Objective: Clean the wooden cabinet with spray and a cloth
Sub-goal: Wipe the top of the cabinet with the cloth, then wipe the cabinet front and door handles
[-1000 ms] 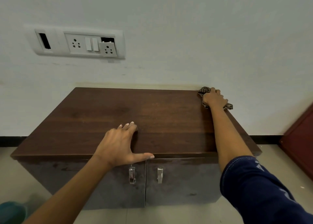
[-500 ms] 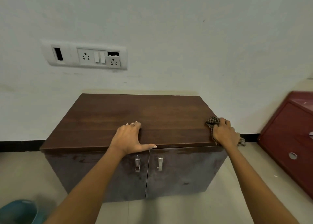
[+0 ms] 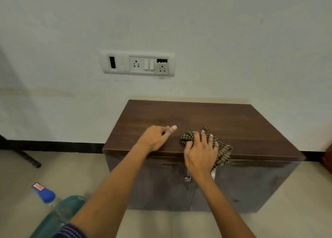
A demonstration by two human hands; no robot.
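A low dark wooden cabinet (image 3: 224,119) with two doors stands against the white wall. My right hand (image 3: 201,152) presses a brown checked cloth (image 3: 223,150) onto the front edge of its top, near the middle. The cloth hangs a little over the edge. My left hand (image 3: 155,137) rests on the top just left of the cloth, fingers loosely curled, holding nothing. A clear spray bottle with a blue cap (image 3: 45,197) stands on the floor at the lower left.
A teal bucket (image 3: 70,210) sits on the floor beside the spray bottle. A white socket panel (image 3: 137,64) is on the wall above the cabinet. A dark red cabinet edge (image 3: 327,156) shows at the far right. A black leg (image 3: 27,157) crosses the floor at left.
My right hand has dragged the cloth from the cabinet's right front corner leftward to the middle of the front edge. The view has swung left, bringing the spray bottle into sight.
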